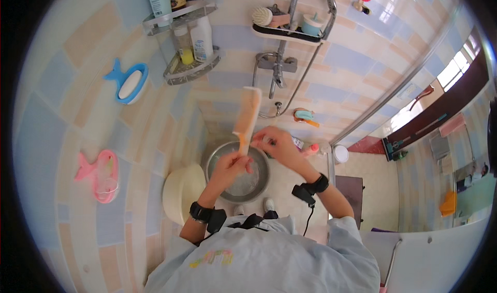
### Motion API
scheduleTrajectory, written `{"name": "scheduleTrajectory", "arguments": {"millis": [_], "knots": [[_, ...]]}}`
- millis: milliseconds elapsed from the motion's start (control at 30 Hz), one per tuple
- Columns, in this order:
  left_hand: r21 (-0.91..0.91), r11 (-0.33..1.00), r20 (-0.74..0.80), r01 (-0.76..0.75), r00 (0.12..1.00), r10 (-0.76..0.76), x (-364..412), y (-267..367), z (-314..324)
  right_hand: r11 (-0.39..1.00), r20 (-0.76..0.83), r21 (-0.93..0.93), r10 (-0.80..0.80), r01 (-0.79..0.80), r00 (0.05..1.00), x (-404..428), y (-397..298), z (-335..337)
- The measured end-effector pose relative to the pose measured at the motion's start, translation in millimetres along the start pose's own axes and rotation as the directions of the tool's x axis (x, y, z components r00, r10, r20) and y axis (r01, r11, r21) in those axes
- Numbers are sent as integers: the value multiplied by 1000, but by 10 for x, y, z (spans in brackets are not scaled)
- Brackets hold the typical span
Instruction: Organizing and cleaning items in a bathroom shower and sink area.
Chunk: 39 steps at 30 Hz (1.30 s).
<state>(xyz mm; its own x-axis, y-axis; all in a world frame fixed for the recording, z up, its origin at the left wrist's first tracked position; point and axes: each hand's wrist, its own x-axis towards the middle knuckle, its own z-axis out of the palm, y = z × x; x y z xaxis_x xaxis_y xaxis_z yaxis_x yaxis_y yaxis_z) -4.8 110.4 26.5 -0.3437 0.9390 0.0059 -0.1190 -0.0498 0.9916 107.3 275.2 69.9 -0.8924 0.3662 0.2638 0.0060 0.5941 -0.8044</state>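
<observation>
Upright in my left hand [230,169] is a pale orange and white comb [248,112], gripped by its narrow handle. The wide toothed part points away from me, towards the tap. My right hand [276,142] is just to the right of the comb's handle, fingers bent. Whether those fingers hold something small or touch the comb cannot be made out. Beneath both hands a round metal basin [265,176] with cloudy water stands on the floor.
A cream tub [180,194] stands left of the basin. Ahead are a shower mixer [277,64] with a hanging hose and a rack [287,35]. Bottles fill the corner shelves [192,74]. A pink-capped bottle [310,150] and a white tub [341,154] sit to the right.
</observation>
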Motion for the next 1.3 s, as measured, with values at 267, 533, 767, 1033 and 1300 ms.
{"name": "scheduleTrajectory", "arguments": {"millis": [267,533,767,1033,1300], "knots": [[35,999,-355,18,935,-4,-748,0,-566,816,-403,-554,-438,167,803,1782,378,-1284],[9,999,-709,36,705,-19,-1310,-110,-528,432,-24,-871,-514,234,858,2980,223,-1763],[-39,994,-823,98,561,-88,-1435,-325,-277,518,294,-796,-124,314,948,3400,16,-1945],[-28,999,-877,-35,480,-8,-1345,-255,-105,468,344,-779,-239,418,908,3407,-62,-1957],[-28,999,-895,-27,445,-13,-1284,-192,-105,740,-101,-492,-571,458,814,3991,-339,-1673]]}}
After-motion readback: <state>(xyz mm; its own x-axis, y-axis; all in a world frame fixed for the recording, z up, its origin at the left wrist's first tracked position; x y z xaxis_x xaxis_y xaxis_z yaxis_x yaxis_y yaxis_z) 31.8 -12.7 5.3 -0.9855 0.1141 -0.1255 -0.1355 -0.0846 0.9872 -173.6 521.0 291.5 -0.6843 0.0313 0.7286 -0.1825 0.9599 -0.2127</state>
